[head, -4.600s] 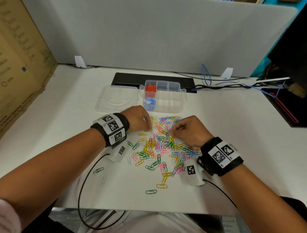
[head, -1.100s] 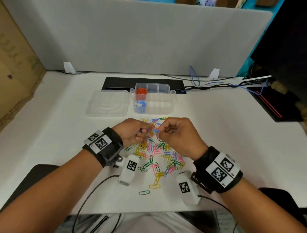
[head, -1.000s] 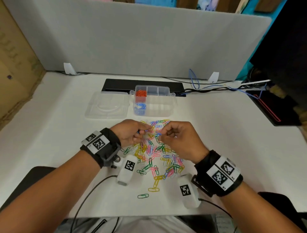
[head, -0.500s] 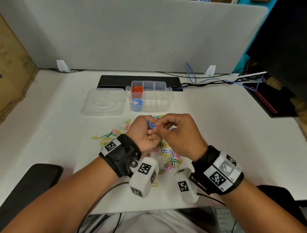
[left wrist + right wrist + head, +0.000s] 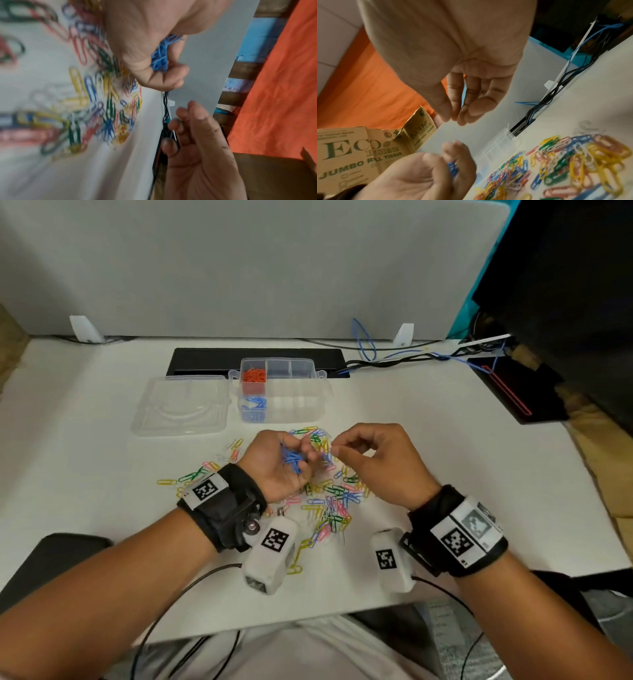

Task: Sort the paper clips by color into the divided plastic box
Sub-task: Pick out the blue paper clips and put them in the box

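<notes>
My left hand (image 5: 297, 448) is turned palm up above the pile and cups a small bunch of blue paper clips (image 5: 291, 459), also seen in the left wrist view (image 5: 161, 58). My right hand (image 5: 335, 449) hovers just to its right, fingers loosely bent, thumb near the index tip, nothing visible between them (image 5: 453, 118). The mixed pile of coloured clips (image 5: 330, 498) lies on the white table under both hands. The divided plastic box (image 5: 301, 397) stands behind it, with orange clips (image 5: 254, 376) in the back-left compartment and blue clips (image 5: 253, 409) in the front-left one.
The box's clear lid (image 5: 181, 405) lies open to the left. A black cable tray (image 5: 205, 361) and cables (image 5: 394, 359) run along the grey partition. A black pad (image 5: 513, 392) sits at the right. Stray clips (image 5: 191, 475) lie left of the pile.
Both hands lifted from the pile. The left hand turned palm up with blue clips gathered in it. The right hand has drawn a little to the right, away from the left palm.
</notes>
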